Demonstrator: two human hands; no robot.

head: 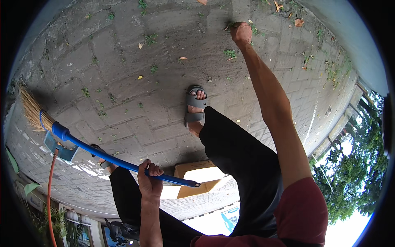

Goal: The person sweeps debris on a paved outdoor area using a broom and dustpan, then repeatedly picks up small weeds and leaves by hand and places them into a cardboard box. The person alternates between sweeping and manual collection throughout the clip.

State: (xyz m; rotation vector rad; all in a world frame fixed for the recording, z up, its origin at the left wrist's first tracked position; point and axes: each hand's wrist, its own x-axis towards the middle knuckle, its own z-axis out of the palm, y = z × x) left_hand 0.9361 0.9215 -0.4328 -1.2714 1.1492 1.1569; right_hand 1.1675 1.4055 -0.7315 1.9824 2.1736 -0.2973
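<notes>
My left hand grips the blue handle of a broom near its end. The broom's straw bristles are at the far left, over the paving beside a dustpan with a long orange handle. Stretched out at the upper right, my right hand is curled down at the paving, by a small green weed and a dry leaf tip. Its fingertips are hidden, so what it holds cannot be told.
Paving blocks bear weeds and dry leaves. An open cardboard box stands behind my sandalled feet. A pale wall borders the right; potted plants and a parked motorcycle are at lower left.
</notes>
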